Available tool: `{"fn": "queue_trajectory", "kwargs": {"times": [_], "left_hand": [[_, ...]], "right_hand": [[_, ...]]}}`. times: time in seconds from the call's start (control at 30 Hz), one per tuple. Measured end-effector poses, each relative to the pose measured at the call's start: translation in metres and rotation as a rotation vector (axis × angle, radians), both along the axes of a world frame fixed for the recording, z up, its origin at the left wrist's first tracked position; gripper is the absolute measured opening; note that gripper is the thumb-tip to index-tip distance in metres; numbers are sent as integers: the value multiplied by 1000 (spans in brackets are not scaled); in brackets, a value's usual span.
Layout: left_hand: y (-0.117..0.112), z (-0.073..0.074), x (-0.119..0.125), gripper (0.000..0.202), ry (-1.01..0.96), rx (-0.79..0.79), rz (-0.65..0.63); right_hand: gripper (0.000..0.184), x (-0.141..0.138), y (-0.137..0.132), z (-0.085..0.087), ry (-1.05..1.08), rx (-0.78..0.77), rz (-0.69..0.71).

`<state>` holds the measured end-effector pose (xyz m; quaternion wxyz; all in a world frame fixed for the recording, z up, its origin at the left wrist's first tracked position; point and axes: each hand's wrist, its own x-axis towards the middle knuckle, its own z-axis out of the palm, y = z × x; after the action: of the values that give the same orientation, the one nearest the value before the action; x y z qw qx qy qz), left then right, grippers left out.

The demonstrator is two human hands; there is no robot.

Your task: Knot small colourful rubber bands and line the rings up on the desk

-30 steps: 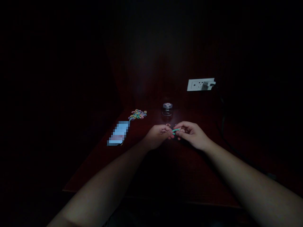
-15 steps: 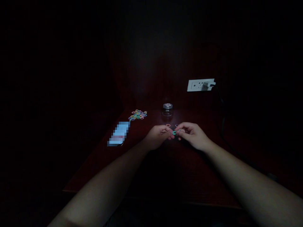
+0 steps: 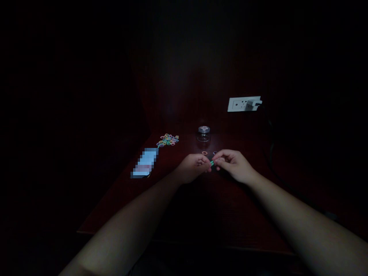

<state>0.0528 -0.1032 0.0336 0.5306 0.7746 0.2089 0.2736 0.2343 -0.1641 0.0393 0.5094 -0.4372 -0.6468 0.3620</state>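
Note:
Between my fingertips, a small green hair tie (image 3: 212, 163) is stretched over the dark red table. My left hand (image 3: 194, 167) pinches its left end, and my right hand (image 3: 233, 165) pinches the other. Fingers cover most of the band. Just beyond my hands lie a pink hair tie (image 3: 204, 153) and a purple hair tie (image 3: 214, 153), the purple one partly hidden by my right hand. A clear jar (image 3: 204, 135) with a lid stands upright farther back.
A pile of colourful hair ties (image 3: 168, 140) lies at the back left of the table (image 3: 120, 203). Nearer sits a phone (image 3: 145, 163) with a blurred screen. On the back wall, a white socket (image 3: 244, 104) holds a plug, its dark cable running down the right side.
The green hair tie has gone from a short bunched loop to a slanted, narrower stretch. My left fingertips have dipped slightly; my right hand has hardly moved.

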Motion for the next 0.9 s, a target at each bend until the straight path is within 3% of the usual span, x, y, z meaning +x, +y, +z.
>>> {"fn": "queue_trajectory", "kwargs": {"times": [0.53, 0.9], "left_hand": [[-2, 5, -2, 10, 63, 39, -15], [-5, 5, 0, 18, 64, 72, 35]], "right_hand": [[23, 3, 1, 2, -18, 41, -50], [26, -2, -2, 0, -19, -97, 90]]}}
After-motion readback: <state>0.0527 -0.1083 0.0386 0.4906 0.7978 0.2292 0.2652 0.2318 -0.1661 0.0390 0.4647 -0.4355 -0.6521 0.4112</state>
